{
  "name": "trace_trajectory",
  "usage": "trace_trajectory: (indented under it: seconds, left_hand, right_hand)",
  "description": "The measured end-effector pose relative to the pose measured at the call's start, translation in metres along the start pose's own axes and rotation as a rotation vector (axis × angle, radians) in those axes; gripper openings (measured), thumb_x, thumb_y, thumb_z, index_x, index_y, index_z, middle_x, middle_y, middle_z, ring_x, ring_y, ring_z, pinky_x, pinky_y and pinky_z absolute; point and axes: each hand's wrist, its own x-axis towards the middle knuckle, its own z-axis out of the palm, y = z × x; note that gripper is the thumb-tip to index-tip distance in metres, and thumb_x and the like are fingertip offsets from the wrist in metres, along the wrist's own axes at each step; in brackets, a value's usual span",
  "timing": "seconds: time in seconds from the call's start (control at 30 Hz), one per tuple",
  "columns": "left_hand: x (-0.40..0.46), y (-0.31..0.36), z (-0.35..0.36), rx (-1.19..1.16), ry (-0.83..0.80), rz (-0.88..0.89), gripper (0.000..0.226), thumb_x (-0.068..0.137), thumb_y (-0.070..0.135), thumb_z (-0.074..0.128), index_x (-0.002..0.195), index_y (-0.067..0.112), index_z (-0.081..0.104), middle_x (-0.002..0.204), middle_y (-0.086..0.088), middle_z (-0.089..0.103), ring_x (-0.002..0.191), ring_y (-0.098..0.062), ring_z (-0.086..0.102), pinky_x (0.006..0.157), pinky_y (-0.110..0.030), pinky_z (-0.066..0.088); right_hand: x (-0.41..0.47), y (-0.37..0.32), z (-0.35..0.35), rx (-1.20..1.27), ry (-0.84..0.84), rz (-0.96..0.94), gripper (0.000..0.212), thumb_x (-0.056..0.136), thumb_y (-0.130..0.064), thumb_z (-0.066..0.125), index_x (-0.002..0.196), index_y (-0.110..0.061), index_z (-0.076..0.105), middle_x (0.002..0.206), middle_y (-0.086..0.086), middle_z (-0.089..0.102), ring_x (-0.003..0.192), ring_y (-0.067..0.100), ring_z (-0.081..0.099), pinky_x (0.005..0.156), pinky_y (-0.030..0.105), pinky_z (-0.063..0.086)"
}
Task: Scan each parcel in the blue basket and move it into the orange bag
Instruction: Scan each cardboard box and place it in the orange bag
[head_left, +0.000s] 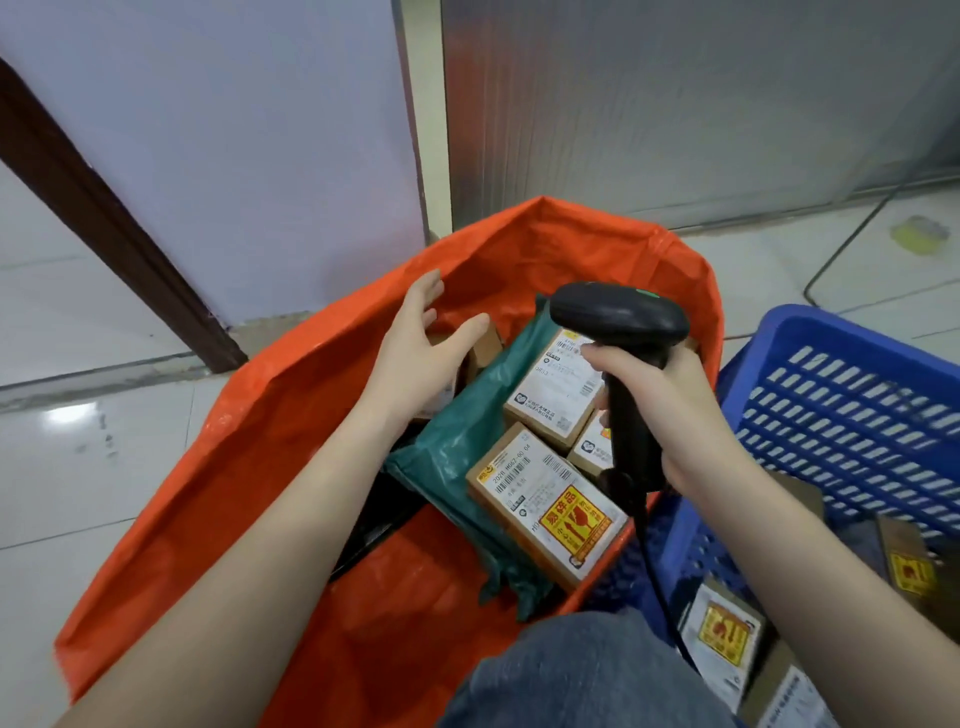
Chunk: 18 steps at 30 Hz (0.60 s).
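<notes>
The orange bag (291, 426) stands wide at the centre of the head view. Inside lie a green poly mailer (447, 447), a cardboard parcel with a yellow fragile sticker (545, 509) and another labelled box (556, 395). My left hand (421, 348) hovers over the bag's far side with straight fingers, holding nothing. My right hand (670, 410) grips the handle of a black barcode scanner (618, 317) above the bag's right edge. The blue basket (852, 395) sits to the right, with several parcels (722, 639) in its bottom.
A purple-grey wall panel (234, 130) and a brown door frame (104, 223) stand behind the bag. A cable (852, 234) runs across the tiled floor at the right. My denim-clad knee (582, 675) is at the bottom.
</notes>
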Motion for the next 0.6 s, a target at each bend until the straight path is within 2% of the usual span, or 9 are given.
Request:
trace_trajectory:
  seconds: [0.13,0.23,0.4,0.53,0.6]
  left_hand:
    - [-0.012,0.034,0.014,0.008,-0.124,0.035,0.067,0.091,0.034,0.062,0.148,0.03,0.028,0.152,0.006,0.037,0.136,-0.015,0.038,0.103,-0.028,0.035]
    - [-0.027,0.065,0.028,0.025,-0.194,0.097,0.066,0.09,0.033,0.063,0.147,0.03,0.03,0.152,0.004,0.037,0.136,-0.016,0.038,0.107,-0.032,0.035]
    - [-0.052,0.116,0.058,0.059,-0.304,0.193,0.065,0.09,0.033,0.064,0.146,0.03,0.032,0.15,0.005,0.04,0.134,-0.015,0.041,0.103,-0.03,0.037]
    - [-0.078,0.156,0.091,0.042,-0.358,0.264,0.064,0.09,0.031,0.064,0.145,0.03,0.032,0.149,0.004,0.04,0.135,-0.015,0.04,0.109,-0.037,0.038]
    - [-0.093,0.172,0.111,0.029,-0.383,0.298,0.064,0.09,0.029,0.064,0.146,0.028,0.033,0.149,0.004,0.04,0.136,-0.015,0.039,0.109,-0.034,0.037]
  right_hand:
    - [-0.017,-0.015,-0.026,-0.03,0.024,-0.026,0.01,0.082,-0.021,0.07,0.088,-0.019,0.062,0.063,0.006,0.055,0.052,0.014,0.055,0.052,0.029,0.047]
    - [-0.035,-0.027,-0.052,-0.042,0.054,-0.049,0.01,0.083,-0.02,0.07,0.088,-0.018,0.062,0.061,0.006,0.056,0.054,0.015,0.055,0.052,0.028,0.046]
    - [-0.067,-0.043,-0.105,-0.073,0.149,-0.093,0.012,0.082,-0.019,0.07,0.077,-0.013,0.062,0.048,-0.001,0.055,0.047,0.015,0.052,0.053,0.028,0.042]
    - [-0.098,-0.055,-0.157,-0.064,0.236,-0.124,0.013,0.083,-0.018,0.068,0.083,-0.007,0.062,0.054,0.008,0.054,0.049,0.019,0.05,0.053,0.029,0.041]
    - [-0.114,-0.057,-0.184,-0.067,0.274,-0.137,0.014,0.084,-0.018,0.068,0.082,-0.006,0.061,0.054,0.007,0.053,0.05,0.02,0.049,0.053,0.03,0.041]
